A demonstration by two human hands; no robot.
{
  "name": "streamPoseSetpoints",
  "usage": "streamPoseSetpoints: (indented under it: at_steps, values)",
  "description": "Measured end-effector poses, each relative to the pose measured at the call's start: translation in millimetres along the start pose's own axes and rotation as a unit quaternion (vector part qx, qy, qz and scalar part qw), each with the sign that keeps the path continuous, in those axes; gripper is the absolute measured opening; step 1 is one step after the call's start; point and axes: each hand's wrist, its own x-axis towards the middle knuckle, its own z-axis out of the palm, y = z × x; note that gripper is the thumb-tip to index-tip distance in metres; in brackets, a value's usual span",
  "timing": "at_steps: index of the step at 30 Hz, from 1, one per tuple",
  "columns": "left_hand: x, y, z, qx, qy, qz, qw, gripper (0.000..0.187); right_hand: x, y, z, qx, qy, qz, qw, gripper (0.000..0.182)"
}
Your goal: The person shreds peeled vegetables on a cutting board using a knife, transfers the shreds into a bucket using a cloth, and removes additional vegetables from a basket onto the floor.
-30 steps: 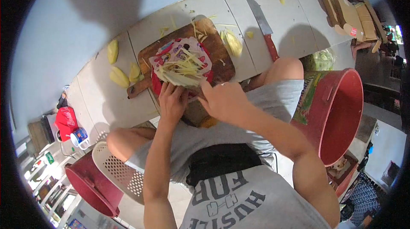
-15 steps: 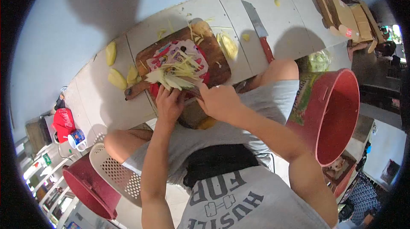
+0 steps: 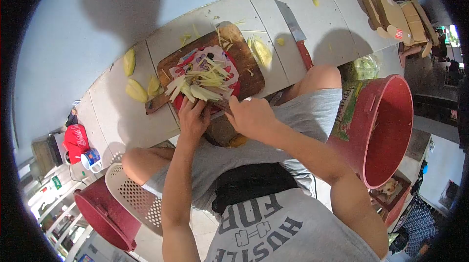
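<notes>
My right hand is closed round a knife, mostly hidden, whose blade points left toward the fruit. The fingers of my left hand are bent against pale green-yellow fruit strips, gripping their near end. These strips, perhaps green mango, pile up on a patterned cloth with a red edge. Beneath the cloth lies a wooden cutting board, its handle toward the left. Peeled fruit pieces rest left of the board, and a cut piece lies to its right.
A large knife with a red handle lies on the tiled counter. One red bucket stands at right, another red bucket at lower left beside a white perforated basket. Cardboard boxes sit at far right.
The view has shifted slightly. Both hands stay at the strips, and the knife in my right hand has moved only a little. The strips near my left fingers lie slightly differently.
</notes>
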Motion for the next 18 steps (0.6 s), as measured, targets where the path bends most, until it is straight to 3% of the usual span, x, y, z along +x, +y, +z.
streamPoseSetpoints:
  at_steps: [18]
  values:
    - [-1,-10,14,0.004,0.019,0.005,1.000,0.031,5,0,3,-0.009,0.030,-0.009,0.999,0.032]
